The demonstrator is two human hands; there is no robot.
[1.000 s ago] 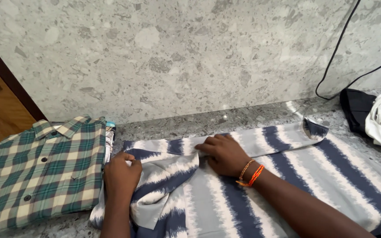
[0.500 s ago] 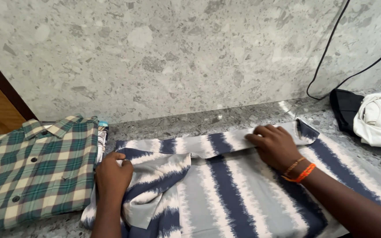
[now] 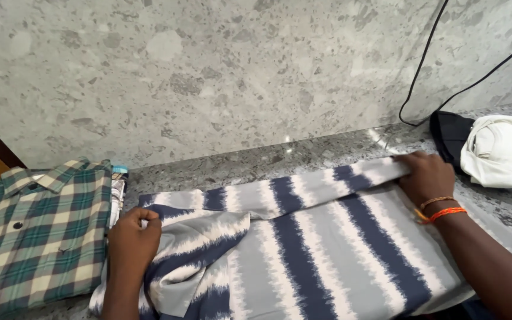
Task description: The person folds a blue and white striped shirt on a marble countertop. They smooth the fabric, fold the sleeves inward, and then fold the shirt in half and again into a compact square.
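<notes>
Prob. a home: stone counter (image 3: 327, 155) w/ folded shirts (image 3: 37, 231) (laundry).

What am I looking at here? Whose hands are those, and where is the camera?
The camera sits on a person's head and looks down, so you see that person's own two hands. The left hand presses on one end of a striped shirt spread on a stone counter. The right hand lies flat on the shirt's other end and wears an orange band. Beside the left hand lies a folded plaid shirt. At the far right are a white cloth, a black thing and a black cable on the wall.
</notes>
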